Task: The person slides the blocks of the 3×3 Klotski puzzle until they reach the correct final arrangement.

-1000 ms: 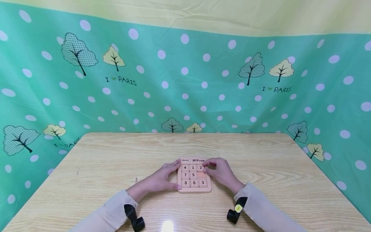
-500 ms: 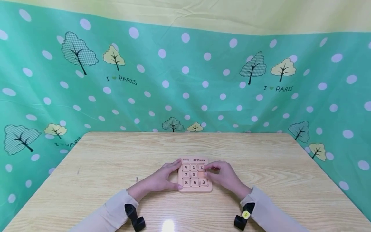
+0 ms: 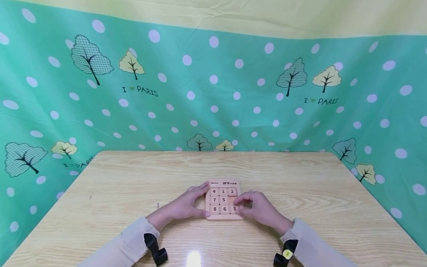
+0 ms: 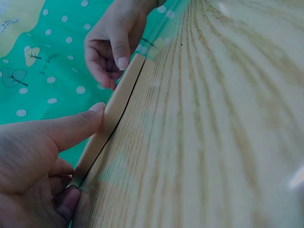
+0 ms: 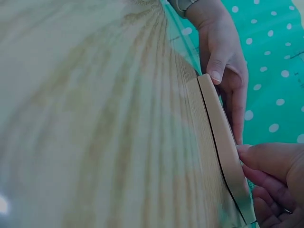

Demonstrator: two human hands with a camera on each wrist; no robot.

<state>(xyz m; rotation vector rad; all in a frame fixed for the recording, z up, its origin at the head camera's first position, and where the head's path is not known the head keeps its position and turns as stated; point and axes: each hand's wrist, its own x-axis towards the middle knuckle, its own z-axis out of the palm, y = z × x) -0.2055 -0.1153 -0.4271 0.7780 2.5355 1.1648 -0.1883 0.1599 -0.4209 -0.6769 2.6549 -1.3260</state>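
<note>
A pink sliding number puzzle (image 3: 224,218) lies flat on the table. Its rows read 4, 1, 2, then 7, 5 and a bare slot, then 8, 6, 3. My left hand (image 3: 185,205) holds the board's left side, the thumb at the near corner and the fingers toward the far corner. In the left wrist view, that thumb presses the near edge of the board (image 4: 111,116). Over the right column, my right hand (image 3: 259,209) has its thumb and index finger curled at the number 3 tile (image 3: 234,209). The right wrist view hides this contact behind the board (image 5: 223,137).
The wood-grain table (image 3: 150,174) extends around the puzzle on every side. Behind it hangs a green dotted cloth (image 3: 213,92) printed with trees. A small dark mark (image 3: 158,204) shows left of the board. Black wrist cameras (image 3: 155,250) sit over both sleeves.
My right hand has moved down the right column, from beside the 2 tile to the 3 tile. The left hand keeps its hold, and the numbers stay in the same places.
</note>
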